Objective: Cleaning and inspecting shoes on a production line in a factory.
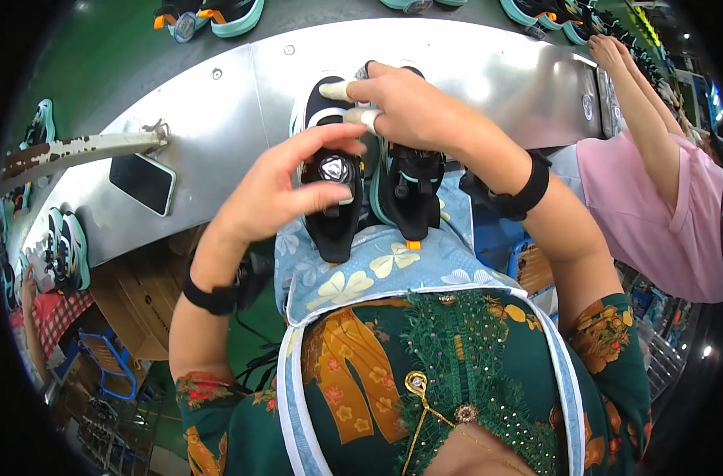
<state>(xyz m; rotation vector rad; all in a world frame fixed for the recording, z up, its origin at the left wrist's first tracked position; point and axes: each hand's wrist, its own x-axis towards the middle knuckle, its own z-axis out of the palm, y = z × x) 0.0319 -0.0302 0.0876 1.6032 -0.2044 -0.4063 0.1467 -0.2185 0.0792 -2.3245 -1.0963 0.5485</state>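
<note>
A pair of black shoes with white and mint trim stands in front of me, heels toward my body. The left shoe (326, 230) carries a round dial (335, 168) on its tongue. My left hand (286, 178) is around that dial, thumb and fingers apart; whether they touch it I cannot tell. My right hand (405, 103) reaches over the front of the pair with its fingers spread and pale covers on some fingertips. It partly hides the toes of the left shoe and the right shoe (409, 186).
The shoes are at the edge of a curved metal table (210, 119). A phone (142, 182) lies left, below a chipped metal bar (84, 149). More shoes (226, 16) sit on a green surface beyond. A co-worker in pink (631, 190) works at right; a cardboard box (135, 309) is lower left.
</note>
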